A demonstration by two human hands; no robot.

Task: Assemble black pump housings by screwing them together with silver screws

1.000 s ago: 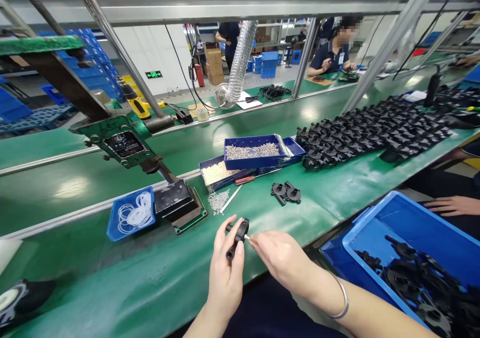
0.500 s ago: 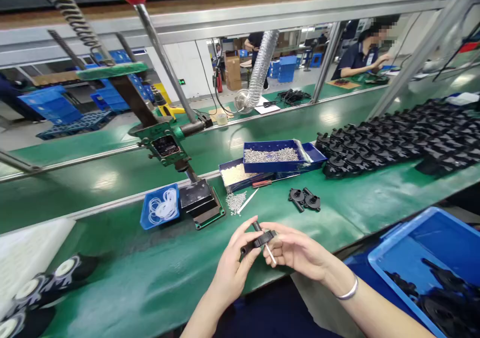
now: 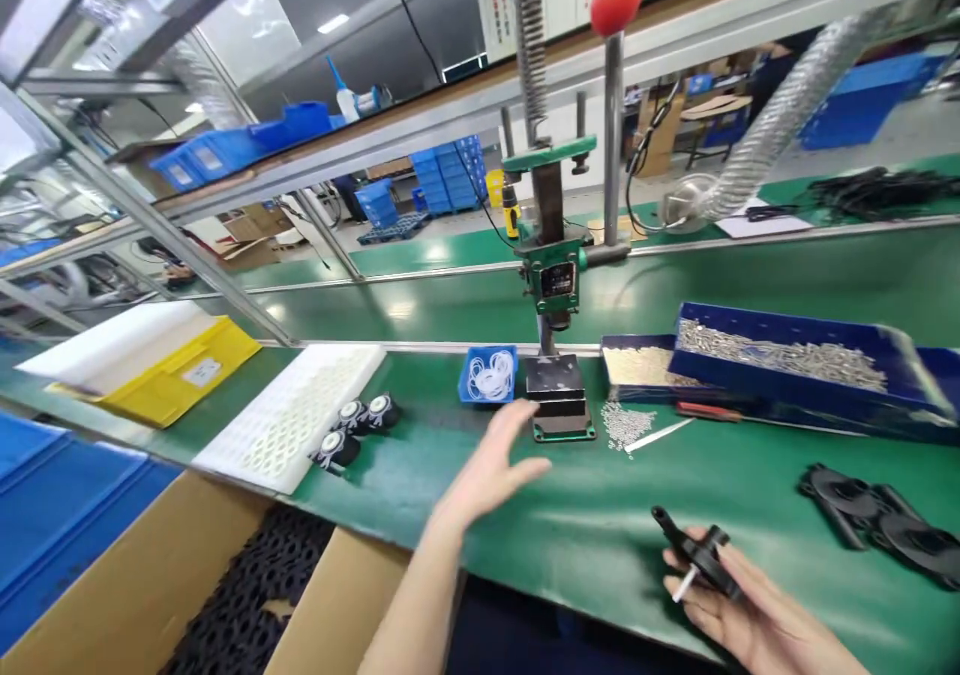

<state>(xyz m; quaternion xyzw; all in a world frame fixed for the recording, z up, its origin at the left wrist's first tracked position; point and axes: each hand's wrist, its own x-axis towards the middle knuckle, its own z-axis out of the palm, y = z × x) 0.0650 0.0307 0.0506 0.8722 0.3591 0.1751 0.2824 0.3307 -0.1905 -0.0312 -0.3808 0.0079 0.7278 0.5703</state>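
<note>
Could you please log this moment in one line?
left hand: open, near green press | right hand: holding black part with white rod | bench: white rings in blue tray

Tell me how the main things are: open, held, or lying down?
Left hand: open, empty
Right hand: holding black part
White stick: poking out by black part
Press lever: upright
Screwdriver: lying down
Cardboard box: open, dark parts inside
Small blue tray: uncovered, white rings inside

Black part held tilted at near right

The black part (image 3: 709,563), a rounded body with a straight tube, sits aslant in the fingers of the right hand (image 3: 757,615), above the green bench (image 3: 592,545). Its tube points far and left. A slim white pin (image 3: 685,584) juts toward the near left.
</note>
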